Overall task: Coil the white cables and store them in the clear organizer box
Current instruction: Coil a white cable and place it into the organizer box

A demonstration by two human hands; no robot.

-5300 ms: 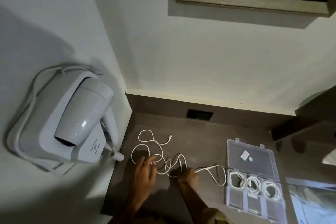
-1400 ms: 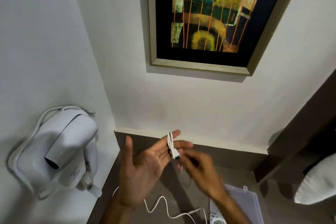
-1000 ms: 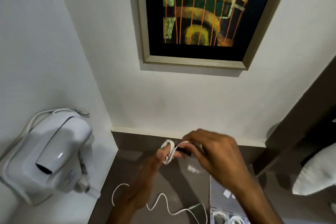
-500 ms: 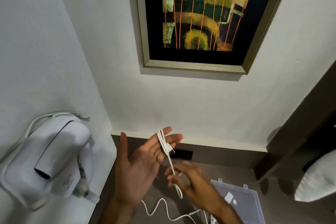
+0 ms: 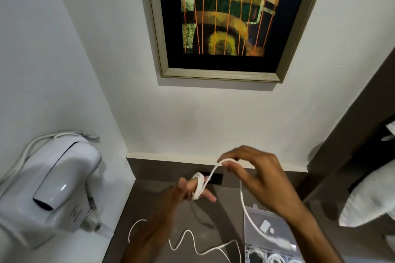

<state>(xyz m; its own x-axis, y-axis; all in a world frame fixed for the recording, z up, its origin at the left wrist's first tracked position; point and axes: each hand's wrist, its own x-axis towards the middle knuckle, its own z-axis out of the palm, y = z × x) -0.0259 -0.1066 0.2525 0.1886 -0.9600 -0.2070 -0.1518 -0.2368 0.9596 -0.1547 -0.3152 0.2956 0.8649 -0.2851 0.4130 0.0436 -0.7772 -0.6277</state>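
Observation:
My left hand (image 5: 181, 195) is raised over the brown counter, with several loops of a white cable (image 5: 198, 186) wound around its fingers. My right hand (image 5: 258, 179) pinches the same cable's free length at its fingertips, above and to the right; the strand arcs down past the clear organizer box (image 5: 269, 228). The box lies open at the lower right, and coiled white cables (image 5: 275, 259) show in its compartments at the frame's bottom edge. A second loose white cable (image 5: 188, 241) snakes across the counter below my hands.
A white wall-mounted hair dryer (image 5: 53, 190) juts out at the left. A framed painting (image 5: 222, 19) hangs on the back wall. A dark wall socket (image 5: 215, 179) sits behind my left hand. A white pillow (image 5: 372, 200) lies at the right, beyond a dark panel.
My right hand has risen from below my left hand to above and right of it, carrying the cable's free end up and over. More loops sit on my left fingers.

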